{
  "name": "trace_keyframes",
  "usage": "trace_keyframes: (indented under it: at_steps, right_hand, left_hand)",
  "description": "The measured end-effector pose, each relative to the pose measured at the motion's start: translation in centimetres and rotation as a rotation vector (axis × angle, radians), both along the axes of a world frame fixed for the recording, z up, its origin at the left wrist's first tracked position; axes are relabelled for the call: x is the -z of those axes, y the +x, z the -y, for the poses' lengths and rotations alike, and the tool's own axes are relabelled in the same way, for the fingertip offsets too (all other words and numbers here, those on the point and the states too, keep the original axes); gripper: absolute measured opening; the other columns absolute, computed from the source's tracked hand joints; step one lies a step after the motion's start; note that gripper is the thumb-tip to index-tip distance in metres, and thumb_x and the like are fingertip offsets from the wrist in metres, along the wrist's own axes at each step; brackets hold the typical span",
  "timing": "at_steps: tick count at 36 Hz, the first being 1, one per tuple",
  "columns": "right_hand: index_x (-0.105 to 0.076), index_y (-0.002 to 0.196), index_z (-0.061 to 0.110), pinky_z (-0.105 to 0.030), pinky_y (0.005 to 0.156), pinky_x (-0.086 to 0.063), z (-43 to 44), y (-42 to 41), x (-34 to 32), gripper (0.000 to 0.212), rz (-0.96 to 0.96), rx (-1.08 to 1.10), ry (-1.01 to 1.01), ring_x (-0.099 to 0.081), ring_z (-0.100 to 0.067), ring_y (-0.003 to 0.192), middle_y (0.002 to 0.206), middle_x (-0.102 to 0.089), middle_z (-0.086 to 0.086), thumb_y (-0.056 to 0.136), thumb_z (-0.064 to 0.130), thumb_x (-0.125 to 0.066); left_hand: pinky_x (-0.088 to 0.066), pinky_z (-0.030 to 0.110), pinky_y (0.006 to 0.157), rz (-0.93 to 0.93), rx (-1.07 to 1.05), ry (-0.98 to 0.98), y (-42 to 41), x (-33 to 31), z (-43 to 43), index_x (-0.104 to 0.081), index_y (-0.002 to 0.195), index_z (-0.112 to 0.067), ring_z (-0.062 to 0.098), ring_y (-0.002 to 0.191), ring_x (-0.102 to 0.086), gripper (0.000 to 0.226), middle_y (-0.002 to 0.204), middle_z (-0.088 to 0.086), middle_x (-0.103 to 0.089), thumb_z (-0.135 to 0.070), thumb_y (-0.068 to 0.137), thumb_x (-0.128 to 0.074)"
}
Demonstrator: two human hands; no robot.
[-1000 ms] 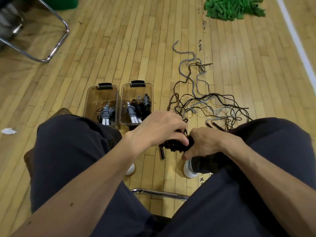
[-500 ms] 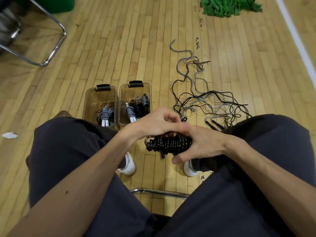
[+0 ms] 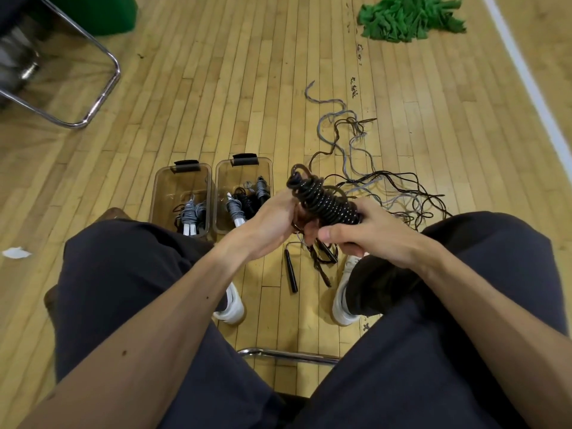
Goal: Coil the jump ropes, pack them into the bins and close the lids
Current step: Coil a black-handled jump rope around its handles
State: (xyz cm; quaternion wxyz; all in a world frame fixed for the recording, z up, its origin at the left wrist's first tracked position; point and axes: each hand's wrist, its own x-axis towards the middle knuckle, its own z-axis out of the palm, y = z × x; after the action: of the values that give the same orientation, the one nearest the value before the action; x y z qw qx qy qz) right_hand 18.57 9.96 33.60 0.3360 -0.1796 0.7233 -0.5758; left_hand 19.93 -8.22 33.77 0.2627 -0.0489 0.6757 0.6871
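Currently both hands are holding the coiled black jump rope in the air between the knees, just beside the right bin. Its long axis is slanting, the far end pointing up and away to the left and the near end pointing down to the right. The right hand is clenching that near end with curled fingers. The left hand is cupping the bundle's left side, fingers wrapping behind it. A black handle is lying on the floor below.

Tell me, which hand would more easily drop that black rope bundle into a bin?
Probably the left hand. Both hands hold the rope bundle, but the nearer bin lies just beside the left one, while the right hand would have to cross over.
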Motion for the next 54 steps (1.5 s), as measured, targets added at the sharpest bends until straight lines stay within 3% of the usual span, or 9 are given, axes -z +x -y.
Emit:
trace_keyframes:
  at_steps: [5,9,12,16,20,26,33,46,54]
  right_hand:
    - [-0.066,0.096,-0.005,-0.021,0.048,-0.032,0.2,0.1,-0.5,0.045,0.034,0.024,-0.040,-0.039,-0.009,0.047,0.062,-0.063,0.005,0.078,0.035,-0.073]
    - [-0.061,0.095,-0.010,-0.021,0.048,-0.031,0.1,-0.1,-0.1,0.061,0.041,0.085,-0.033,-0.038,-0.012,0.049,0.060,-0.046,-0.002,0.070,0.044,-0.076]
    - [-0.063,0.086,-0.006,-0.018,0.046,-0.031,0.0,-0.3,-0.1,0.037,0.064,0.124,-0.018,-0.038,-0.010,0.047,0.055,-0.051,0.005,0.081,0.028,-0.079]
    - [-0.064,0.080,0.009,-0.018,0.044,-0.028,-0.3,-0.9,0.3,0.016,0.047,0.255,0.014,-0.034,-0.011,0.045,0.049,-0.045,0.009,0.092,0.018,-0.070]
    - [-0.068,0.083,0.001,-0.017,0.042,-0.028,0.0,-1.3,0.7,0.027,0.066,0.296,0.040,-0.034,-0.015,0.049,0.059,-0.044,-0.006,0.086,0.026,-0.077]
    - [-0.067,0.081,-0.004,-0.016,0.041,-0.028,0.0,-1.4,1.4,0.029,0.055,0.318,0.105,-0.034,-0.009,0.042,0.046,-0.045,0.007,0.089,0.024,-0.075]
    - [-0.056,0.082,0.008,-0.018,0.042,-0.029,0.1,-1.6,1.9,0.033,0.059,0.313,0.179,-0.034,-0.011,0.045,0.052,-0.041,0.000,0.086,0.033,-0.078]
    - [-0.055,0.080,0.013,-0.023,0.040,-0.025,-0.1,-2.4,3.0,0.038,0.045,0.336,0.302,-0.029,-0.011,0.042,0.050,-0.038,0.005,0.086,0.045,-0.075]
    - [-0.059,0.081,0.012,-0.024,0.043,-0.030,-0.1,-2.1,2.4,0.039,0.157,0.096,0.476,-0.036,-0.012,0.044,0.055,-0.046,0.000,0.083,0.046,-0.077]
  left_hand:
    - [-0.048,0.030,0.053,0.066,-0.021,0.033,0.0,-0.1,-0.4,-0.056,0.093,-0.008,0.030,0.074,-0.040,0.036,0.095,0.016,-0.046,-0.020,0.110,-0.026]
    - [-0.034,0.022,0.041,0.146,0.027,0.098,-0.2,0.2,-0.3,-0.052,0.081,-0.015,0.011,0.049,-0.034,0.039,0.064,0.004,-0.035,-0.013,0.109,-0.025]
    - [-0.027,0.019,0.039,0.174,0.101,0.046,-0.1,0.7,-0.3,-0.055,0.095,-0.021,0.008,0.046,-0.030,0.033,0.060,-0.002,-0.038,-0.020,0.110,-0.026]
    - [-0.022,0.018,0.038,0.159,0.106,-0.079,0.3,0.8,-0.7,-0.045,0.112,-0.044,0.007,0.044,-0.029,0.024,0.060,-0.002,-0.039,-0.030,0.111,-0.025]
    - [-0.021,0.019,0.040,0.012,0.129,-0.199,0.0,0.6,-0.3,-0.048,0.123,-0.030,0.005,0.044,-0.028,0.028,0.060,-0.006,-0.033,-0.034,0.111,-0.024]
    - [-0.038,0.027,0.061,-0.213,0.287,-0.602,0.3,0.1,-0.1,-0.058,0.097,-0.021,0.005,0.058,-0.046,0.035,0.064,-0.011,-0.047,-0.034,0.109,-0.028]
    - [-0.026,0.029,0.051,-0.375,0.394,-0.847,1.1,-0.1,1.0,-0.053,0.098,-0.015,0.009,0.058,-0.043,0.027,0.069,-0.005,-0.048,-0.032,0.108,-0.036]
    - [-0.040,0.035,0.071,-0.740,0.410,-1.130,1.3,0.2,2.5,-0.058,0.121,-0.026,0.021,0.087,-0.062,0.033,0.093,-0.005,-0.065,-0.043,0.107,-0.034]
    - [-0.041,0.027,0.060,-0.984,0.388,-1.070,1.0,0.2,3.7,-0.069,0.108,-0.023,0.009,0.082,-0.056,0.037,0.086,-0.015,-0.051,-0.046,0.101,-0.040]
